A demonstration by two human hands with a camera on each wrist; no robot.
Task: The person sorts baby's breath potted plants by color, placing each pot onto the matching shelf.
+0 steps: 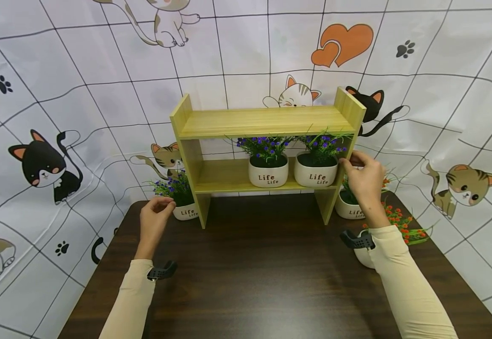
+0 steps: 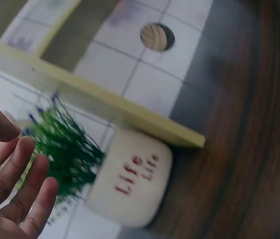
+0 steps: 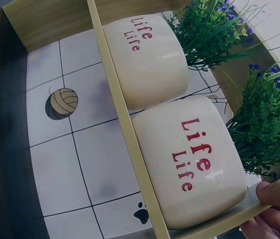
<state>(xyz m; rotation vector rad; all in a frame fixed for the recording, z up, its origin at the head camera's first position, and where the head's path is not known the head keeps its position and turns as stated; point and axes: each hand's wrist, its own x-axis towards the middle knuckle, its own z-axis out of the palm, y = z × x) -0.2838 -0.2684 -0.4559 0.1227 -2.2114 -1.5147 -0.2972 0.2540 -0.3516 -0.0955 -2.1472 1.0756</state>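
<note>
A light wooden shelf [image 1: 267, 122] stands on the dark table. My right hand [image 1: 363, 176] pinches the front edge of its right side panel; in the right wrist view the thumb [image 3: 271, 191] lies on the inner face, with the other fingers outside. Two white flower pots [image 1: 268, 171] [image 3: 189, 159] marked "Life", with purple flowers, stand side by side on the lower board, toward the right. My left hand [image 1: 154, 223] hovers by the purple-flowered pot [image 1: 185, 212] [image 2: 132, 179] at the shelf's left foot. Its fingers [image 2: 35, 172] are loosely bent and hold nothing.
Outside the right panel stands another white pot [image 1: 349, 207]. Nearer, partly behind my right forearm, is a pot with orange flowers [image 1: 402, 223]. The brown table [image 1: 254, 273] stretches in front of the shelf. A cat-printed white sheet [image 1: 237, 56] covers the wall behind.
</note>
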